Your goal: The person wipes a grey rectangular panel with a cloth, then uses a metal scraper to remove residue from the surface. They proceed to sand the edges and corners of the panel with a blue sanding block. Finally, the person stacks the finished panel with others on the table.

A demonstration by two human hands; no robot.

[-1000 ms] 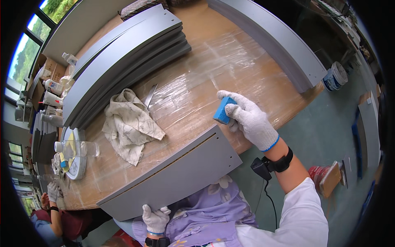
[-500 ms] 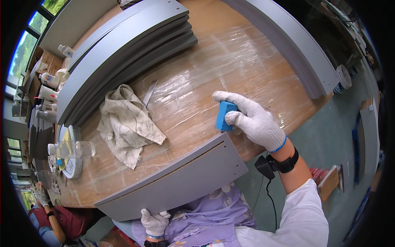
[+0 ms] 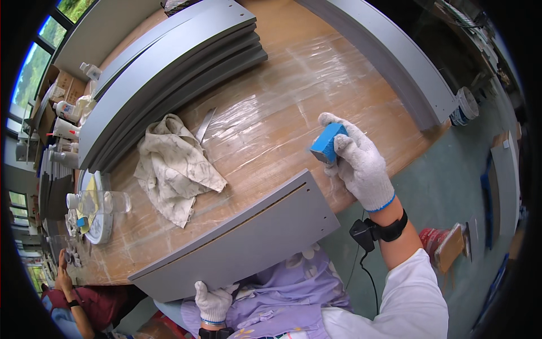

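Observation:
A blue sanding block (image 3: 332, 139) with a greyish face is pinched in my gloved right hand (image 3: 364, 166), between thumb and fingers. It is held up over the table, apart from the grey board (image 3: 243, 240) below it. That board has a long groove near its far edge and small holes at its right end. It lies tilted across my lap and against the table edge. My gloved left hand (image 3: 213, 302) grips the board's near edge; some of its fingers are hidden.
A crumpled stained cloth (image 3: 175, 169) and a metal blade (image 3: 206, 124) lie on the film-covered table (image 3: 282, 96). Stacked grey panels (image 3: 169, 62) stand behind, another curved panel (image 3: 395, 56) at right. A clear bottle (image 3: 116, 202) stands left; a co-worker's arm (image 3: 73, 299) is at lower left.
My right hand has moved right and away from the board's end, turning the block so its greyish face shows. My left hand has hardly moved. The co-worker's hands have shifted.

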